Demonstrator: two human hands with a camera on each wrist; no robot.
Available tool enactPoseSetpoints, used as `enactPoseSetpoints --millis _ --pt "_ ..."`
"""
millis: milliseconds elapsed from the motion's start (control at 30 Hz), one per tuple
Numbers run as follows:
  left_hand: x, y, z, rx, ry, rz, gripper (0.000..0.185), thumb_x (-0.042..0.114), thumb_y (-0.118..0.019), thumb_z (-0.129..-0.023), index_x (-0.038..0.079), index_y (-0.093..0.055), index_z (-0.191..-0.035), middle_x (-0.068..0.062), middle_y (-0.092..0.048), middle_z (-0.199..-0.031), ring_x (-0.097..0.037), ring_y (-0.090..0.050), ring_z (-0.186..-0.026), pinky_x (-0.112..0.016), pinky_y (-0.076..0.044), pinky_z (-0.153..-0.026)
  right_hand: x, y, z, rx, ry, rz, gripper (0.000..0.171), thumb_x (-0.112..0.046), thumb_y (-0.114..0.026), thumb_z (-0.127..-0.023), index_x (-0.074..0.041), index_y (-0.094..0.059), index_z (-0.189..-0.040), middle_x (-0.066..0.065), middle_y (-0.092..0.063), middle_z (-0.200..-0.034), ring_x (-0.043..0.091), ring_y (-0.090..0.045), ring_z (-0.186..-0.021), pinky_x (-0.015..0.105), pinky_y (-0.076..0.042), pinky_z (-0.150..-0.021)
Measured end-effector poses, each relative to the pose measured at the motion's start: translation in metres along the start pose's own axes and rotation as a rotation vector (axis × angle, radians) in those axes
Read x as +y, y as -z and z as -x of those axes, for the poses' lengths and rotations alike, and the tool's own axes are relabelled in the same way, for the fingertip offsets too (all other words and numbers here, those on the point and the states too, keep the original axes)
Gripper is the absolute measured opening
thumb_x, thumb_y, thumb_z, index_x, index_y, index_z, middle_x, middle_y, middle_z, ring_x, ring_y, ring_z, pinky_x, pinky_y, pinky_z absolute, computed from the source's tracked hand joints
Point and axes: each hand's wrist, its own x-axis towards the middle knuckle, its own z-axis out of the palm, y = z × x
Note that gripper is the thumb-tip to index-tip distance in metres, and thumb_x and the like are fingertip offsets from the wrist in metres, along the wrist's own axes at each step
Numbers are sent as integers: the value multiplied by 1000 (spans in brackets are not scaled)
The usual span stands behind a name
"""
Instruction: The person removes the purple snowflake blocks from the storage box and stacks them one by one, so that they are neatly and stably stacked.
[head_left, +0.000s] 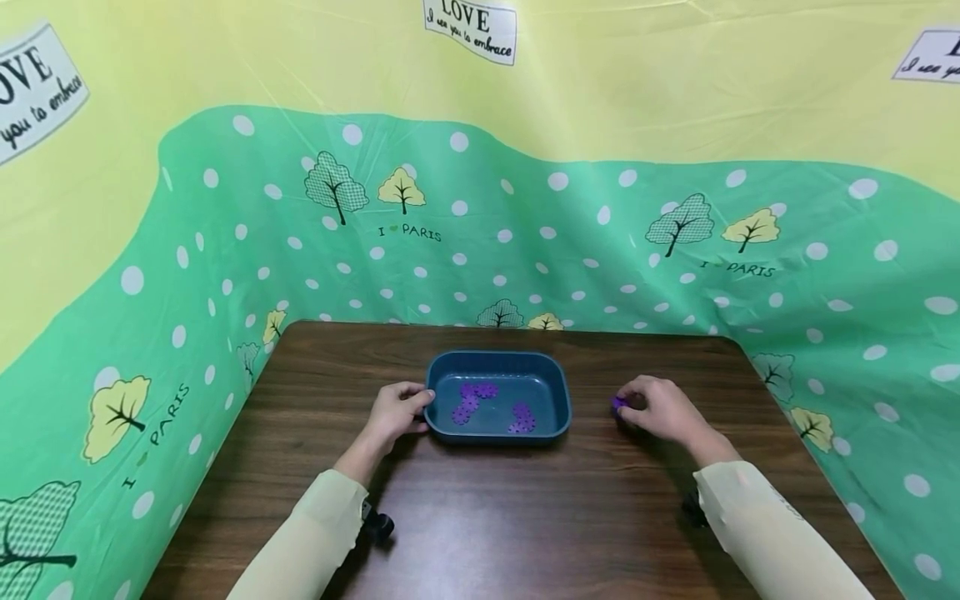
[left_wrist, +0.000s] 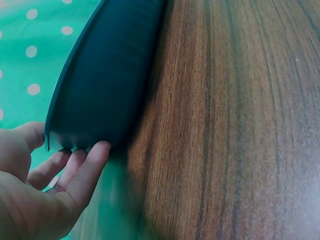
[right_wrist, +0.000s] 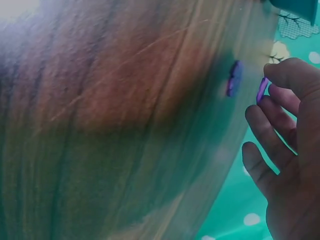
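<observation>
Dark wood table (head_left: 480,517), lots of bare room on the near side; sleeves come in from the near edge. Left hand (head_left: 393,414) has thumb on the rim and fingers curled against the outer wall of the blue tray (head_left: 450,367), probably steadying it; right hand (head_left: 660,408) pinches a purple disc (right_wrist: 261,90), a second disc (right_wrist: 234,78) on the table just beside it. Tray sits mid-table holding more purple discs (head_left: 491,404), well off every edge, with the green dotted cloth (head_left: 600,242) walling the far side.

Head view: even, bright, sharp; soft shadows under the sleeves; edges bowed by the wide lens. Left wrist view: sharp centre, blurred lower left. Right wrist view: heavily blurred, glare upper left.
</observation>
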Motion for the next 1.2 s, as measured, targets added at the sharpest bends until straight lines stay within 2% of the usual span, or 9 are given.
enactPoseSetpoints --millis 167,400,933,1200 --pt "0 0 0 -4 2 2 33 17 -70 -98 -2 -68 -125 -19 -68 -109 -23 -69 -84 -36 -66 -67 4 -6 1 0 -5 20 19 -21 -81 -86 -10 -77 -101 4 -72 -98 22 -66 -88 46 -59 -76" --pt "0 1 -1 -11 10 5 33 16 -70 -98 -2 -68 -125 -17 -67 -108 -23 -68 -85 -37 -66 -70 8 -14 4 -21 -33 24 20 -22 -79 -89 -10 -77 -104 4 -71 -101 21 -67 -88 46 -60 -74" --pt "2 0 2 -4 4 4 33 15 -70 -98 -3 -68 -125 -17 -67 -109 -26 -69 -88 -42 -67 -74 6 -16 4 -30 -32 45 18 -22 -78 -90 -10 -77 -104 2 -70 -100 21 -66 -87 46 -60 -74" --pt "0 1 1 -9 8 -4 34 17 -70 -98 -2 -67 -126 -18 -67 -110 -25 -69 -88 -41 -67 -74 7 -18 3 -19 -19 51 17 -22 -78 -90 -11 -77 -103 2 -70 -101 21 -67 -88 47 -60 -74"
